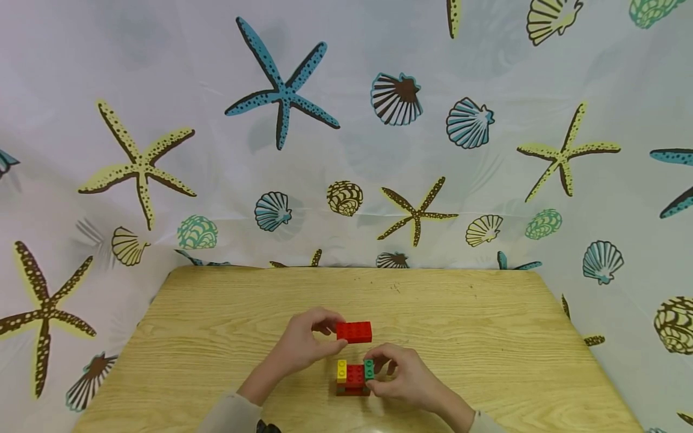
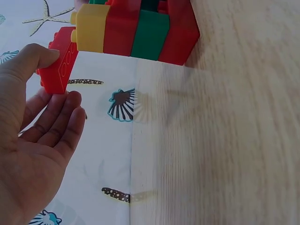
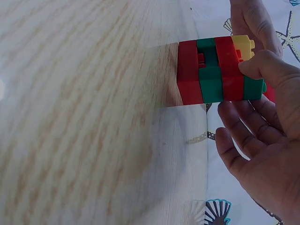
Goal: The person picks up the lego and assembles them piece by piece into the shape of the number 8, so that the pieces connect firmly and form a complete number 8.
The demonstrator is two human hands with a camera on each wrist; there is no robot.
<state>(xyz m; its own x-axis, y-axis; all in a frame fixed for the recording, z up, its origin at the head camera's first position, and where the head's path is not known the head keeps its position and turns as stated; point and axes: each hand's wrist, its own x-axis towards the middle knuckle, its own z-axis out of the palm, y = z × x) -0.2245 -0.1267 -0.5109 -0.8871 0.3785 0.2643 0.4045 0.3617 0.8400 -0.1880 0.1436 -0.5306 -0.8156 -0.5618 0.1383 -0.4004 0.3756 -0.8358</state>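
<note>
In the head view my left hand [image 1: 303, 344] pinches a loose red toy brick [image 1: 354, 332] between thumb and fingers, just beyond a small brick stack. Its stud side shows in the left wrist view, where the red brick [image 2: 55, 75] is held at one end. The stack stands on the table, with red layers [image 3: 190, 75] and a green layer [image 3: 211, 84] between them. On top sit a yellow brick [image 1: 341, 370] at the left and a green brick [image 1: 369, 368] at the right, a gap between them. My right hand [image 1: 405, 377] grips that green brick with thumb and fingers.
The wooden table [image 1: 216, 319] spreads around the stack on all sides. A white cloth [image 1: 346, 150] printed with starfish and shells hangs behind the table's far edge and along both sides.
</note>
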